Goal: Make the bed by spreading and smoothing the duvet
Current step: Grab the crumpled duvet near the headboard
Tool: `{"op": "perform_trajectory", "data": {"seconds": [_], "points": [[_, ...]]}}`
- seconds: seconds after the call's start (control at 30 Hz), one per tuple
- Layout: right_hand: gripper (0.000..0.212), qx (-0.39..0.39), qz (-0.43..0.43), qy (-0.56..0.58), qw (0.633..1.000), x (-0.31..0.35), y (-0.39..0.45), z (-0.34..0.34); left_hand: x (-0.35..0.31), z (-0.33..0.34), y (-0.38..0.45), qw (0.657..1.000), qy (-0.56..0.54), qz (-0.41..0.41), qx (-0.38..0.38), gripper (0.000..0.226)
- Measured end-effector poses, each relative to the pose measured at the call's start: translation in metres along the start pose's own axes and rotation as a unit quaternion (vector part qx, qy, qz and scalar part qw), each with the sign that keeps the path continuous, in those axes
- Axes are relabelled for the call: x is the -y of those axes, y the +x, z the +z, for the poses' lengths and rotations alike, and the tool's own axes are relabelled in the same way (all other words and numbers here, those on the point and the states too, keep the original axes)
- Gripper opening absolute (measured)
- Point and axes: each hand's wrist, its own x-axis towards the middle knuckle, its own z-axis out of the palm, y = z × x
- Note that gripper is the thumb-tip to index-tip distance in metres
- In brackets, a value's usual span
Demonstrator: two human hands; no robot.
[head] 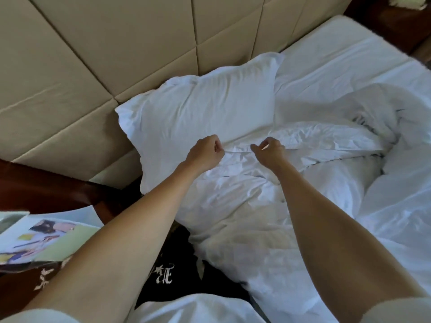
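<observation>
A crumpled white duvet (251, 206) lies bunched across the bed, its upper edge just below a white pillow (198, 108). My left hand (206, 151) pinches the duvet's top edge next to the pillow's lower corner. A short way to the right, my right hand (270, 150) pinches the same edge with thumb and fingers. More of the duvet is heaped at the right (373, 117). The bare white sheet (338, 54) shows beyond it.
A beige padded headboard (105, 54) runs behind the pillow. At the left stands a dark wooden nightstand (46, 187) with printed papers (42, 236) on it. A black cloth with white lettering (168, 273) lies at the bed's near edge.
</observation>
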Motion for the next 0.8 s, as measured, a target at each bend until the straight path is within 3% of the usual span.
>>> {"op": "perform_trajectory", "data": {"seconds": [0.17, 0.23, 0.37, 0.43, 0.5, 0.57, 0.63, 0.67, 0.73, 0.8], "points": [[0.092, 0.059, 0.186, 0.201, 0.96, -0.009, 0.066, 0.049, 0.03, 0.048, 0.078, 0.989, 0.143, -0.001, 0.043, 0.057], [0.102, 0.069, 0.23, 0.235, 0.942, -0.013, 0.088, 0.065, 0.041, 0.069, 0.105, 0.984, 0.17, 0.006, 0.058, 0.069], [0.083, 0.091, 0.276, 0.357, 0.888, -0.014, 0.12, 0.09, 0.06, 0.101, 0.137, 0.977, 0.205, 0.021, 0.063, 0.071], [0.061, 0.078, 0.274, 0.391, 0.875, -0.011, 0.13, 0.101, 0.064, 0.109, 0.143, 0.972, 0.206, 0.023, 0.11, 0.063], [0.031, 0.021, 0.27, 0.391, 0.88, -0.011, 0.133, 0.109, 0.065, 0.111, 0.14, 0.976, 0.147, 0.016, 0.162, 0.043], [0.006, -0.03, 0.269, 0.386, 0.882, -0.007, 0.128, 0.107, 0.067, 0.109, 0.129, 0.986, 0.063, -0.005, 0.152, 0.027], [0.007, -0.063, 0.248, 0.394, 0.883, 0.002, 0.116, 0.096, 0.072, 0.102, 0.115, 0.991, 0.012, -0.012, 0.13, 0.026], [0.007, -0.076, 0.239, 0.405, 0.879, 0.008, 0.108, 0.088, 0.076, 0.1, 0.109, 0.992, 0.013, -0.004, 0.125, 0.038], [0.009, -0.103, 0.226, 0.439, 0.864, 0.018, 0.094, 0.071, 0.086, 0.096, 0.098, 0.987, 0.084, 0.005, 0.139, 0.063], [0.012, -0.123, 0.205, 0.476, 0.846, 0.022, 0.083, 0.057, 0.093, 0.094, 0.096, 0.978, 0.143, -0.024, 0.149, 0.065]]}}
